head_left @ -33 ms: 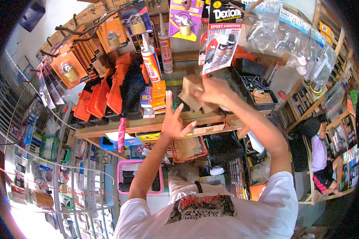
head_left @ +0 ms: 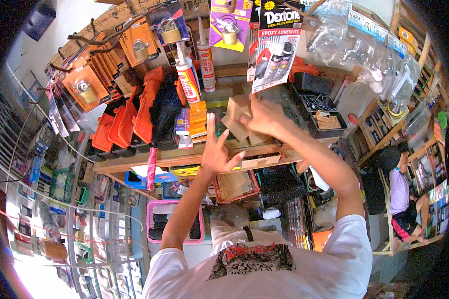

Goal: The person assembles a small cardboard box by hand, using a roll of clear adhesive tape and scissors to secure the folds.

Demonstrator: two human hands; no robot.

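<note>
My left hand [head_left: 217, 152] is raised at the shelf's front edge, its fingers stretched out and the thumb spread to the right. Its fingertips are beside a stack of small orange boxes [head_left: 198, 119], with a purple-and-white padlock box [head_left: 182, 122] to their left. To the right, my right hand [head_left: 267, 115] closes on a small brown cardboard box [head_left: 236, 119], which is tilted above the shelf top. Some of its fingers are slightly blurred. Behind the orange boxes stands a sealant tube [head_left: 188, 79] with a white nozzle.
Carded padlocks [head_left: 170, 31] and an epoxy adhesive pack [head_left: 276, 55] hang over the shelf. Orange-lidded black cases [head_left: 122, 124] line its left side, trays of screws [head_left: 318, 103] its right. A pink basket [head_left: 174, 202] sits below the wooden shelf edge [head_left: 177, 158]. Another person [head_left: 401, 194] is at far right.
</note>
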